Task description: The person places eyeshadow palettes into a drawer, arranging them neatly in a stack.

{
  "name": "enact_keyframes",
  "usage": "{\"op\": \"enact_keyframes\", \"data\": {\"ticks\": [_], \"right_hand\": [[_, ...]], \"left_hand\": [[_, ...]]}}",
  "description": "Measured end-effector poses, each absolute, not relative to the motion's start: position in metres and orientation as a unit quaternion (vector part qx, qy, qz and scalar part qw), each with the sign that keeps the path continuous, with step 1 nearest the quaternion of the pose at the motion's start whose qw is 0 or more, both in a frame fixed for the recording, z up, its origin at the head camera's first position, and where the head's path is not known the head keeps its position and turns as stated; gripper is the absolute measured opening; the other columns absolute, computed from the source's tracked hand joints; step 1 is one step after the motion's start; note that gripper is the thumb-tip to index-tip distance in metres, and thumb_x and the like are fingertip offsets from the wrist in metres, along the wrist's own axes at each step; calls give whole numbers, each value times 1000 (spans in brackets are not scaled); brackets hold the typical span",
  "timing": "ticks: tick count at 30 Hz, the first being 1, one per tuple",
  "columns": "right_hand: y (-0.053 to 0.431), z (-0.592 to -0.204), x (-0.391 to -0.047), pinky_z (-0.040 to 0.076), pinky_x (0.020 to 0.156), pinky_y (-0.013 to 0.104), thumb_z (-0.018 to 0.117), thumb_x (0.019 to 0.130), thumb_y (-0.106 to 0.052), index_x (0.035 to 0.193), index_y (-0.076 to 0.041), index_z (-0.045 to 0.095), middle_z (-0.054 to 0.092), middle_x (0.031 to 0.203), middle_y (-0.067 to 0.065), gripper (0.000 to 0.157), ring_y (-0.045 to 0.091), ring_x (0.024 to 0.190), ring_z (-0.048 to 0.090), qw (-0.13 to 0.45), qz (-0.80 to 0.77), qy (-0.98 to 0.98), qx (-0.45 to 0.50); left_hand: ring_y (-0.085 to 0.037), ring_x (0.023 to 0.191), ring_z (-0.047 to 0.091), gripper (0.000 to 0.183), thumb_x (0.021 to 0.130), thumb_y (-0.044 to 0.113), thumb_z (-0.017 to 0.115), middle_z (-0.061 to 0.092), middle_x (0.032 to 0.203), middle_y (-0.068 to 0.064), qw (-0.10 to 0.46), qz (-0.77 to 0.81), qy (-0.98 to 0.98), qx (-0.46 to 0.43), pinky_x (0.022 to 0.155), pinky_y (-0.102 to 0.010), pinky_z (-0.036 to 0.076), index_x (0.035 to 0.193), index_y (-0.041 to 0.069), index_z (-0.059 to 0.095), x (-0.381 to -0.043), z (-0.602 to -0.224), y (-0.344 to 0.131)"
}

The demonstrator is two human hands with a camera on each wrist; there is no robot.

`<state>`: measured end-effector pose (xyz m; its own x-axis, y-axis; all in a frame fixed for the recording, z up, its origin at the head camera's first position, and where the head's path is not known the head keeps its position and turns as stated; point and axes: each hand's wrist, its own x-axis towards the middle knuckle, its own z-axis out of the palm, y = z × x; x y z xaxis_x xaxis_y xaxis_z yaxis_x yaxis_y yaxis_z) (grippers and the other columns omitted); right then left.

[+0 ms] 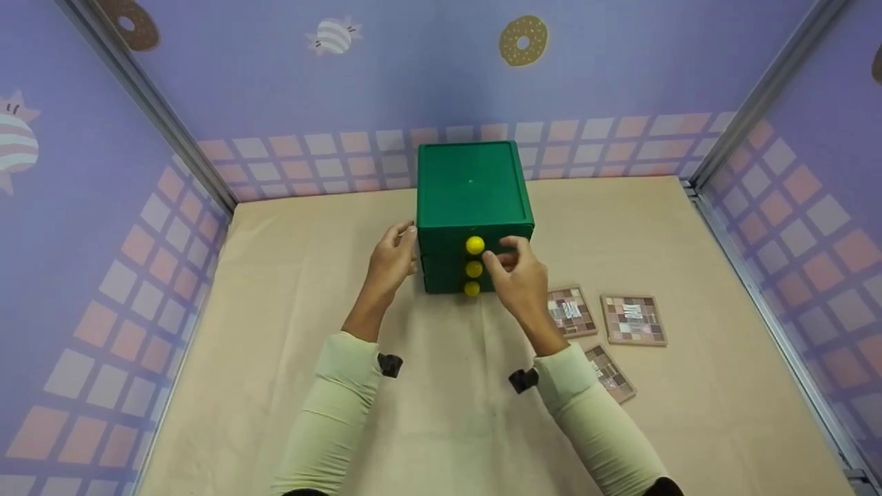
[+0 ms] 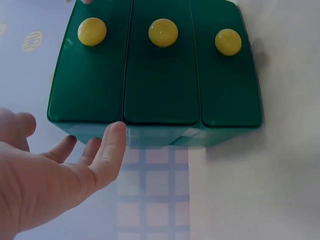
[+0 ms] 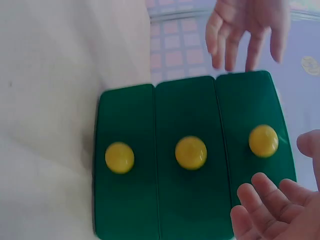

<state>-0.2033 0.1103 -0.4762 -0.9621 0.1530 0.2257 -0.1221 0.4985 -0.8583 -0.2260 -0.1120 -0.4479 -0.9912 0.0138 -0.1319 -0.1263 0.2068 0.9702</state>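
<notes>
Left hand: your left hand [image 1: 394,258] was beside the left wall of the green drawer box [image 1: 474,186], fingers straight and spread, released and holding nothing; whether the fingertips touched the wall could not be told.
Right hand: your right hand [image 1: 518,272] was at the front of the box, fingers loosely curled next to the top yellow knob [image 1: 475,244], not closed round it; the grip was loose and empty.
Drawer box: it stood near the far middle of the beige table [image 1: 275,331], three drawers stacked, all pushed in.
Knobs: the middle knob [image 1: 473,269] and bottom knob [image 1: 472,288] sat in a line under the top one.
Palettes: three flat colour palettes [image 1: 633,319] lay to the right of the box, near your right forearm.
Hidden: your right sleeve [image 1: 592,413] covered part of the nearest palette; the right half of the drawer fronts lay behind your right hand.
</notes>
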Motion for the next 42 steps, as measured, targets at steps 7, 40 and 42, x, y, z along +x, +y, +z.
{"op": "enact_keyframes", "data": {"ticks": [7, 40, 42], "right_hand": [[88, -481, -211, 58, 73, 34, 63, 92, -37, 114, -14, 57, 69, 98, 5, 33, 17, 85, 67, 124, 522, -844, -18], [79, -485, -203, 57, 61, 30, 68, 86, -30, 102, -12, 60, 70, 88, 4, 25, 14, 76, 67, 178, 533, -827, -40], [80, -486, -198, 57, 61, 29, 69, 86, -30, 101, -12, 60, 70, 87, 3, 25, 13, 75, 67, 179, 532, -827, -32]], "left_hand": [[-31, 110, 57, 48, 100, 48, 41, 53, 129, -7, 64, 642, 761, -74, 86, -37, 52, 141, 23, 45, -232, -448, -105], [-29, 114, 62, 48, 100, 44, 46, 49, 142, -8, 88, 651, 749, -84, 98, -41, 50, 142, 20, 45, -237, -439, -110], [-29, 114, 62, 49, 100, 44, 46, 48, 142, -8, 89, 652, 748, -85, 99, -43, 49, 142, 20, 45, -238, -439, -110]]}}
